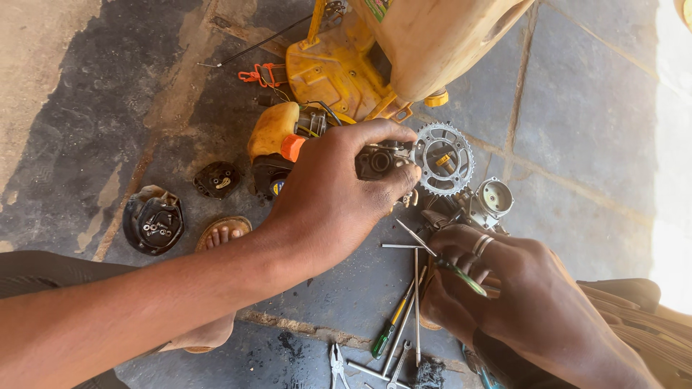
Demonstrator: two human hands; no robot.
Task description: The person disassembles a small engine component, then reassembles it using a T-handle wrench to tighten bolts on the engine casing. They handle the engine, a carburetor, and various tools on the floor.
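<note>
My left hand (339, 191) grips a small dark metal engine part (378, 160), pinched between thumb and fingers, just left of a silver toothed sprocket (444, 158). My right hand (497, 288), with a ring on one finger, holds a thin green-handled screwdriver (461, 275) whose shaft points up-left toward the part. A grey carburettor-like body (490, 202) lies just above the right hand. Behind the left hand sits a yellow machine housing (339, 72) with an orange cap (292, 146).
Several screwdrivers and rods (404, 317) and pliers (337, 366) lie on the stone floor. A black cover holding screws (153, 220) and a small black part (216, 180) rest at left, near a sandalled foot (223, 234). A pale tank (432, 36) stands above.
</note>
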